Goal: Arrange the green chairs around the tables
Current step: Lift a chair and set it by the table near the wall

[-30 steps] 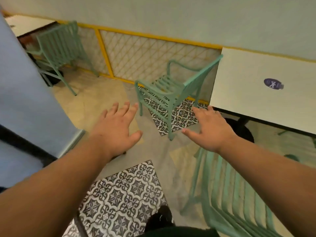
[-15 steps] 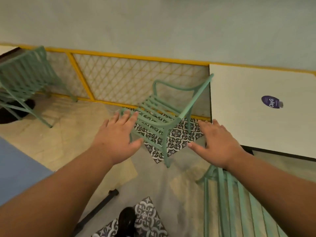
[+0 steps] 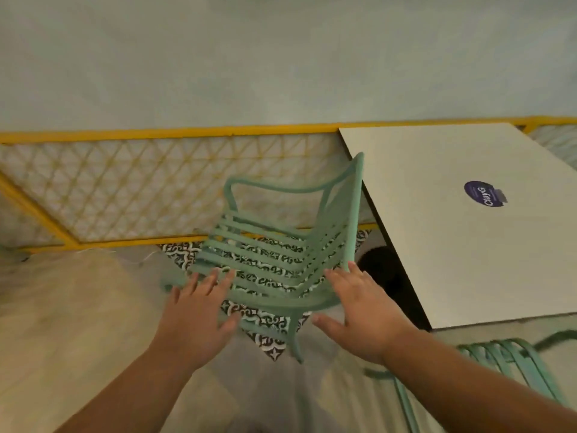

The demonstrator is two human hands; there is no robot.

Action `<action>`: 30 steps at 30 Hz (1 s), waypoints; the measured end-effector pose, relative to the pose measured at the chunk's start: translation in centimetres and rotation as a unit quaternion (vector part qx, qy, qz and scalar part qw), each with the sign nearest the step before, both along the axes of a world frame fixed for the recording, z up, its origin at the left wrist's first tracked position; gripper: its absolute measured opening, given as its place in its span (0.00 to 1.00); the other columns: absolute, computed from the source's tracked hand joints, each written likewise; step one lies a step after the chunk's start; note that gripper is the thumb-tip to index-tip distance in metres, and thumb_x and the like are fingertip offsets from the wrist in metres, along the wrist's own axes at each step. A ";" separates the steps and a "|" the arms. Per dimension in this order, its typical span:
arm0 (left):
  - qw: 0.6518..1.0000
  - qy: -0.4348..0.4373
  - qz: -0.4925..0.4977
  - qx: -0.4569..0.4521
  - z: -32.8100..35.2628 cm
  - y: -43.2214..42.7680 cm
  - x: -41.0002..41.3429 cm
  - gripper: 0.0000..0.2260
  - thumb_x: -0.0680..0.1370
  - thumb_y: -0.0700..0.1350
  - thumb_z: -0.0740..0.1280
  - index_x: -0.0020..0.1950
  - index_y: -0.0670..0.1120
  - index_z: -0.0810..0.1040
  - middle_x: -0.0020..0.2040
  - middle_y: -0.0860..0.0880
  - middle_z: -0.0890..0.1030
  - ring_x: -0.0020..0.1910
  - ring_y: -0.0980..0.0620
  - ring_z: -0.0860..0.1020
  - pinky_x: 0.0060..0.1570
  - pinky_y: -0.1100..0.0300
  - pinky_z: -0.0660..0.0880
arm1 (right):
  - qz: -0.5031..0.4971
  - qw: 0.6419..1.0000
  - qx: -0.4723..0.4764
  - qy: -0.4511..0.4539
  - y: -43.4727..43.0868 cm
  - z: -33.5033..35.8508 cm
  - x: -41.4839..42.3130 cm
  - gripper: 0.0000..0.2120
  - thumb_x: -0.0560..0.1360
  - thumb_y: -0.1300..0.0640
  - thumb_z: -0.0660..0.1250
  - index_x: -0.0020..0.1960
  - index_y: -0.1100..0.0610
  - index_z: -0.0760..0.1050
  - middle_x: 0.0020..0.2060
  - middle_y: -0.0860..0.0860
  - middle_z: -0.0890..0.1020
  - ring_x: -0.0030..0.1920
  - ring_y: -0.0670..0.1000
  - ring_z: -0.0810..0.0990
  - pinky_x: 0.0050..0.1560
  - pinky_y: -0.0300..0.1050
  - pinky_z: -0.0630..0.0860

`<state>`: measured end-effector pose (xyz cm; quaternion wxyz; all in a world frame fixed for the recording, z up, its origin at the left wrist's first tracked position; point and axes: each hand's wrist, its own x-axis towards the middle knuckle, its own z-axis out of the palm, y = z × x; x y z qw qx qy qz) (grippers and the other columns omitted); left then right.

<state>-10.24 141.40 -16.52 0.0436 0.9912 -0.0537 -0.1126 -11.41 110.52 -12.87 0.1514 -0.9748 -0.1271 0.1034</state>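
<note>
In the middle of the frame a green chair (image 3: 281,245) stands beside the white table (image 3: 468,245) at right. The left hand (image 3: 195,320) and right hand (image 3: 362,314) hover near its seat, fingers spread, gripping nothing.

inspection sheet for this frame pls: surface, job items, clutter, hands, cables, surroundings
Surface: white table at right, bare except a round purple sticker.
Job's things: green chair on the floor, its back against the table's left edge; second green chair partly visible at lower right.
Clutter: nothing seen.
Hands: left hand and right hand open, fingers spread, at the chair's front edge; contact unclear.
Cables: thin white cord on the floor by the fence.
Surroundings: yellow lattice fence, pale wall, patterned floor tiles.
</note>
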 end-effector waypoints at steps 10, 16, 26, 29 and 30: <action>0.999 0.038 0.029 -0.025 -6.7 -1.5 8.6 0.38 0.79 0.64 0.55 0.82 0.61 0.38 0.84 0.53 0.50 0.82 0.45 0.49 0.79 0.40 0.50 | 0.058 0.998 -0.022 0.028 0.3 -3.9 9.2 0.40 0.77 0.30 0.59 0.82 0.49 0.56 0.81 0.49 0.62 0.83 0.52 0.44 0.74 0.47 0.31; 0.998 0.044 0.029 -0.023 -9.6 -4.0 9.3 0.39 0.76 0.65 0.54 0.82 0.61 0.37 0.84 0.53 0.49 0.83 0.45 0.47 0.79 0.39 0.49 | 0.132 0.986 -0.086 0.061 -0.5 -5.9 11.2 0.41 0.74 0.26 0.58 0.78 0.51 0.66 0.78 0.53 0.67 0.82 0.56 0.48 0.78 0.52 0.36; 0.996 0.088 0.011 -0.003 -13.6 -3.9 11.7 0.43 0.76 0.68 0.57 0.82 0.59 0.35 0.85 0.51 0.49 0.82 0.43 0.49 0.79 0.39 0.52 | 0.106 0.983 -0.144 0.030 0.5 -6.7 11.4 0.36 0.71 0.24 0.50 0.55 0.49 0.82 0.48 0.47 0.83 0.58 0.55 0.78 0.70 0.58 0.64; 0.995 0.095 -0.001 0.005 -15.3 -4.2 11.9 0.44 0.75 0.69 0.58 0.83 0.56 0.38 0.84 0.50 0.51 0.82 0.42 0.50 0.78 0.38 0.53 | 0.102 0.981 -0.164 0.020 0.6 -6.7 11.5 0.35 0.71 0.24 0.50 0.52 0.48 0.83 0.44 0.45 0.83 0.54 0.53 0.79 0.68 0.55 0.66; 0.995 0.097 0.001 0.008 -15.7 -4.3 11.9 0.44 0.75 0.68 0.59 0.83 0.56 0.39 0.84 0.49 0.52 0.82 0.41 0.50 0.78 0.38 0.54 | 0.106 0.979 -0.174 0.014 0.7 -6.7 11.5 0.35 0.72 0.24 0.50 0.50 0.49 0.83 0.43 0.45 0.82 0.51 0.53 0.79 0.67 0.55 0.67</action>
